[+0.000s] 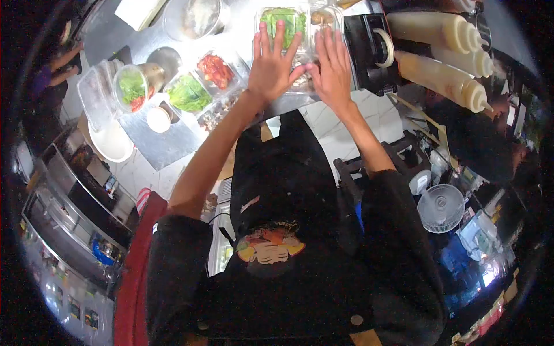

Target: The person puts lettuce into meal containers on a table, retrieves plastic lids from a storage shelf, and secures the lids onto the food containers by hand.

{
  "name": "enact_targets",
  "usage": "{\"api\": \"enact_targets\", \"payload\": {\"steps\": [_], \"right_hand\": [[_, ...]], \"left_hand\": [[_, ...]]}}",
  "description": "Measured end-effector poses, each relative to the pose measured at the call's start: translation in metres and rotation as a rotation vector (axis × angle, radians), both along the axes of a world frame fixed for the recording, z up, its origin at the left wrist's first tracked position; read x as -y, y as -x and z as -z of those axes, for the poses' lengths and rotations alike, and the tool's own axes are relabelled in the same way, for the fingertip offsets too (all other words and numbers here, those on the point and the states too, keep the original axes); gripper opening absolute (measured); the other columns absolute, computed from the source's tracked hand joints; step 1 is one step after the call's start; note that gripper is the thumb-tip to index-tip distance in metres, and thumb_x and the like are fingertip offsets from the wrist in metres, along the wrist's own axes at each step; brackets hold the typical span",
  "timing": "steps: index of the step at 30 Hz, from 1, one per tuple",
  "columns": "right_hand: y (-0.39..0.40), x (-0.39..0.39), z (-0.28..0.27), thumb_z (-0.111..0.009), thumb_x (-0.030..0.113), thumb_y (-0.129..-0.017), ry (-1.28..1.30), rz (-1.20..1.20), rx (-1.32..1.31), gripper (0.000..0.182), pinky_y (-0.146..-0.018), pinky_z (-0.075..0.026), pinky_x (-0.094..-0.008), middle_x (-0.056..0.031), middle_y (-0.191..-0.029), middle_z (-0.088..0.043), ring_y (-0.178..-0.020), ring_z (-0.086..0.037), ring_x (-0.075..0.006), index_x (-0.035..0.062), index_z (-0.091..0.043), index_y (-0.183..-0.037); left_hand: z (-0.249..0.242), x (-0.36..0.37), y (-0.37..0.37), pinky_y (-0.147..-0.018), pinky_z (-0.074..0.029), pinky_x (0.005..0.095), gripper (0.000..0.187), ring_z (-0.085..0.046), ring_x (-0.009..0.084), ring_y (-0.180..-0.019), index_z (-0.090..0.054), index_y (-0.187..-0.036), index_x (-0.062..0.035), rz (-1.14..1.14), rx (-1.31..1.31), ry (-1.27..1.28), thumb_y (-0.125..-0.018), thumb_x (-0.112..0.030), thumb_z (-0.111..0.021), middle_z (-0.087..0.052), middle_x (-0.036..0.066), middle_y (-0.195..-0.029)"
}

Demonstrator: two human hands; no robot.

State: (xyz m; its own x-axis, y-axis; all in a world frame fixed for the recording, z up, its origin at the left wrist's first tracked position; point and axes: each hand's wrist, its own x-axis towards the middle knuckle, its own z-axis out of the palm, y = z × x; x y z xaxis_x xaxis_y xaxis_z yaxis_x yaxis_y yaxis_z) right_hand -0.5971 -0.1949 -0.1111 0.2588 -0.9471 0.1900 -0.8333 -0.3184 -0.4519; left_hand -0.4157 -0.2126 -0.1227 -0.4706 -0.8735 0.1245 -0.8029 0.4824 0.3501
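Both hands lie flat, fingers spread, on a clear plastic box at the counter's near edge.

The steel counter (167,144) is smooth and grey, with a shiny round steel bowl (193,17) at its far side. Three soft plastic squeeze bottles (444,52) of pale sauce lie to the right, behind a black tape dispenser (375,52). To the left, a clear tub of lettuce (187,92) and a round salad cup (131,86). The box (297,23), hinged and glossy, shows green leaves through its lid; left hand (271,63) and right hand (333,72) press it side by side, thumbs almost meeting.
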Motion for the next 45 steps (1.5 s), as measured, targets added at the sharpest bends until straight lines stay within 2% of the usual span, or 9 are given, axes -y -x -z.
{"api": "enact_targets", "payload": {"steps": [4,10,15,19,22,28,32,41,45], "right_hand": [[-0.002,-0.015,0.009,-0.054,0.042,-0.092,-0.062,0.026,-0.07,0.068,-0.113,-0.021,-0.0538,-0.0237,-0.154,-0.026,-0.143,-0.024,-0.0391,0.0066,-0.037,-0.147],[-0.003,-0.013,0.013,-0.055,0.044,-0.091,-0.063,0.042,-0.122,0.069,-0.113,-0.02,-0.0536,-0.0246,-0.154,-0.026,-0.143,-0.024,-0.0393,0.0069,-0.038,-0.147],[-0.002,-0.01,0.011,-0.057,0.052,-0.088,-0.079,0.019,-0.093,0.075,-0.113,-0.018,-0.0556,-0.0251,-0.155,-0.022,-0.144,-0.02,-0.0408,0.0106,-0.037,-0.148],[0.003,-0.011,0.003,-0.058,0.068,-0.079,-0.062,-0.118,-0.169,0.089,-0.112,-0.016,-0.0607,-0.0234,-0.157,-0.019,-0.144,-0.015,-0.0452,0.0204,-0.035,-0.15],[0.0,-0.013,0.004,-0.057,0.067,-0.08,-0.066,-0.097,-0.222,0.088,-0.112,-0.017,-0.0605,-0.0228,-0.157,-0.019,-0.144,-0.015,-0.0451,0.0178,-0.035,-0.15],[0.003,-0.016,0.004,-0.057,0.067,-0.081,-0.114,-0.115,-0.141,0.09,-0.113,-0.018,-0.0591,-0.0183,-0.158,-0.021,-0.144,-0.018,-0.0431,0.0142,-0.035,-0.15],[0.003,-0.017,-0.001,-0.059,0.065,-0.081,-0.125,-0.166,-0.158,0.089,-0.113,-0.018,-0.0581,-0.0165,-0.158,-0.021,-0.145,-0.017,-0.0422,0.0153,-0.034,-0.15],[0.001,-0.018,0.002,-0.058,0.062,-0.082,-0.109,-0.17,-0.187,0.085,-0.113,-0.019,-0.058,-0.0162,-0.157,-0.023,-0.144,-0.017,-0.0427,0.0141,-0.036,-0.149],[0.004,-0.013,-0.005,-0.061,0.055,-0.083,-0.136,-0.149,-0.116,0.08,-0.112,-0.021,-0.0561,-0.018,-0.154,-0.028,-0.142,-0.024,-0.0412,0.0121,-0.038,-0.147]], "left_hand": [[-0.003,0.007,-0.012,-0.112,-0.017,0.0635,0.089,-0.012,0.0558,-0.141,-0.033,-0.148,-0.0057,0.167,-0.047,-0.042,-0.084,-0.063,-0.056,-0.017,0.03,-0.155],[-0.012,0.008,-0.021,-0.112,-0.014,0.0634,0.117,-0.009,0.0529,-0.142,-0.028,-0.15,-0.0047,0.293,0.003,-0.102,-0.065,-0.079,-0.06,-0.012,0.028,-0.157],[-0.009,0.005,-0.018,-0.112,-0.015,0.0638,0.117,-0.012,0.0519,-0.142,-0.03,-0.149,-0.0056,0.256,-0.012,-0.083,-0.064,-0.08,-0.061,-0.015,0.027,-0.156],[-0.007,0.006,-0.022,-0.111,-0.017,0.064,0.117,-0.013,0.051,-0.143,-0.033,-0.148,-0.0066,0.274,0.013,-0.071,-0.061,-0.079,-0.062,-0.021,0.026,-0.154],[-0.006,0.005,-0.022,-0.111,-0.017,0.0642,0.117,-0.013,0.0504,-0.143,-0.034,-0.147,-0.0054,0.279,0.001,-0.048,-0.061,-0.077,-0.065,-0.024,0.027,-0.153],[-0.015,-0.013,-0.018,-0.112,-0.016,0.0628,0.122,-0.01,0.0521,-0.143,-0.028,-0.149,-0.0011,0.152,-0.034,-0.127,-0.059,-0.073,-0.07,-0.015,0.03,-0.155],[-0.015,-0.037,-0.013,-0.113,-0.017,0.0619,0.119,-0.009,0.0544,-0.142,-0.026,-0.15,-0.001,0.096,0.083,-0.208,-0.063,-0.069,-0.071,-0.01,0.03,-0.156],[-0.013,-0.042,-0.013,-0.111,-0.017,0.065,0.113,-0.012,0.0475,-0.144,-0.03,-0.149,-0.0047,0.09,0.066,-0.165,-0.065,-0.067,-0.072,-0.014,0.025,-0.157],[-0.021,-0.039,-0.011,-0.112,-0.016,0.0625,0.1,-0.014,0.0454,-0.144,-0.032,-0.148,-0.0045,0.07,0.053,-0.184,-0.075,-0.063,-0.066,-0.018,0.024,-0.156]]}}
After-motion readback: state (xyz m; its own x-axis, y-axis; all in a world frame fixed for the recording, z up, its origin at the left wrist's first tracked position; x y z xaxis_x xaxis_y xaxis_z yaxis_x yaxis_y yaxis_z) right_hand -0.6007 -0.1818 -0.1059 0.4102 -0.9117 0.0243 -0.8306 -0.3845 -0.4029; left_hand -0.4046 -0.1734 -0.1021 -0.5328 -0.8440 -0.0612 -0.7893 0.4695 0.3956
